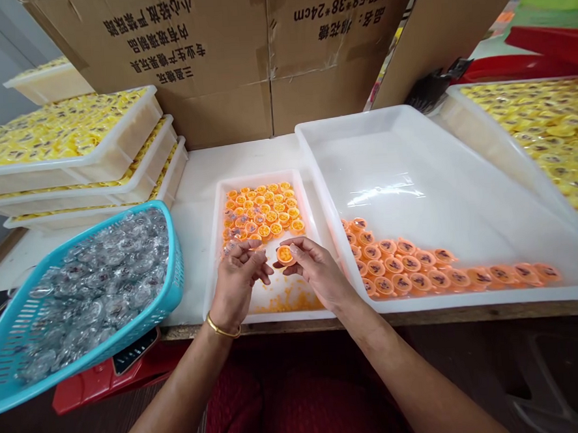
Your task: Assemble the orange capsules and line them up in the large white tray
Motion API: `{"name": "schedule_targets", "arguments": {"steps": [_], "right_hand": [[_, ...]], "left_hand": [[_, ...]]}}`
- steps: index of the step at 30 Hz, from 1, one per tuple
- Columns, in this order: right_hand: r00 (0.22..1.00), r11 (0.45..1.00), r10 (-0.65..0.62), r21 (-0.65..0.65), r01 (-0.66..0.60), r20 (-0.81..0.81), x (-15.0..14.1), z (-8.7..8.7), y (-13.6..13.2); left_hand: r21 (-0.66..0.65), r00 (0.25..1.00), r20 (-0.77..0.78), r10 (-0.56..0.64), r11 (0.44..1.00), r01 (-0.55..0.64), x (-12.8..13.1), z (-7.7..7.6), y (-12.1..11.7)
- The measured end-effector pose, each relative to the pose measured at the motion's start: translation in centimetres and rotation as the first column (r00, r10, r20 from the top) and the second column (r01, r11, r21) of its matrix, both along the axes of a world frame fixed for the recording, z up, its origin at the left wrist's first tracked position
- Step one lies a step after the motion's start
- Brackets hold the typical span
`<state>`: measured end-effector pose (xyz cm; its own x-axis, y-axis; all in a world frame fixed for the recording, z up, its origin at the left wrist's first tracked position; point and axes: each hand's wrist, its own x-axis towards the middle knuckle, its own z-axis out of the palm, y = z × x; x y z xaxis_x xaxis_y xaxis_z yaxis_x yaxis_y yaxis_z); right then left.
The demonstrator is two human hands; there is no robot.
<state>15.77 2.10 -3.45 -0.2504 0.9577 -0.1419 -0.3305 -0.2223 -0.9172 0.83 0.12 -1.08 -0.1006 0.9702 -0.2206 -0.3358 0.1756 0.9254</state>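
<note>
My right hand (316, 273) pinches a small orange filled cup (285, 254) between thumb and fingers, above the small white tray (217, 247). My left hand (238, 275) is beside it, fingers curled around a clear lid (242, 247) at its fingertips. The tray holds several open orange cups (262, 211) at its far end and orange crumbs (289, 301) near its front. In the large white tray (412, 143) on the right, lidded orange cups (419, 264) lie in rows along the near edge.
A blue basket (11, 325) full of clear lids (92, 281) sits at the left. Stacked white trays of yellow cups (68, 135) stand at the far left, another tray of yellow cups (553, 135) at the right. Cardboard boxes (220, 57) form the back wall.
</note>
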Motion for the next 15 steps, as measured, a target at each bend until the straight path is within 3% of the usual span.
{"name": "schedule_targets", "arguments": {"steps": [4, 9, 15], "right_hand": [[1.000, 1.000, 0.006, -0.006, -0.006, 0.006, 0.0, 0.0, 0.0], [1.000, 1.000, 0.002, -0.006, -0.002, 0.001, 0.0, 0.0, 0.0], [1.000, 1.000, 0.007, -0.006, -0.007, 0.019, -0.1, -0.1, 0.0]], "left_hand": [[-0.119, 0.989, 0.142, 0.048, 0.992, -0.031, -0.9, 0.4, 0.1], [-0.224, 0.952, 0.277, 0.128, 0.972, -0.066, -1.2, -0.1, 0.2], [-0.233, 0.942, 0.295, 0.161, 0.968, -0.092, -1.3, -0.4, 0.1]]}}
